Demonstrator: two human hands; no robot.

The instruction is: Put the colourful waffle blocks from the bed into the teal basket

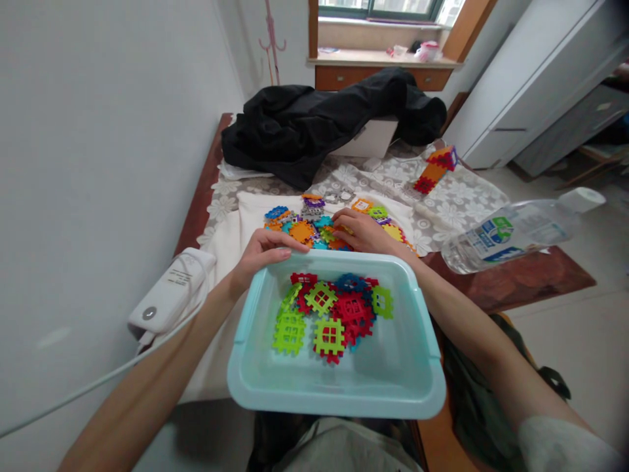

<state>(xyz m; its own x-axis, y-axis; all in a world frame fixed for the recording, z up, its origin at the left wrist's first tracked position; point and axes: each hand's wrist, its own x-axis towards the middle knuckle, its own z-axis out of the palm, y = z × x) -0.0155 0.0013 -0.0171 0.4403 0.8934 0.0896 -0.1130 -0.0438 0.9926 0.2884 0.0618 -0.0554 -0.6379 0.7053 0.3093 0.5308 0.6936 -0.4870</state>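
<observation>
A light turquoise plastic basin [403, 367] fills the near middle, over my lap at the table's edge. Inside lie lime green window-shaped plastic building pieces [329, 336], red gear-edged pieces [352, 311] and dark blue ones [350, 282]. My left hand [265, 254] grips the basin's far left rim, thumb and forefinger along the edge. Just beyond the rim, my right hand [361, 231] reaches palm down over a pile of mixed pieces, fingers slightly apart and touching it. That pile includes an orange piece [301, 231] and a blue one [276, 212]. Whatever lies under my right fingertips is hidden.
A clear plastic bottle [511, 233] stands right of my right forearm. Farther back are an assembled orange and red piece [435, 169] and black cloth [295, 124] over a white box [366, 139]. A white power strip [170, 292] with a cable lies left, by the wall.
</observation>
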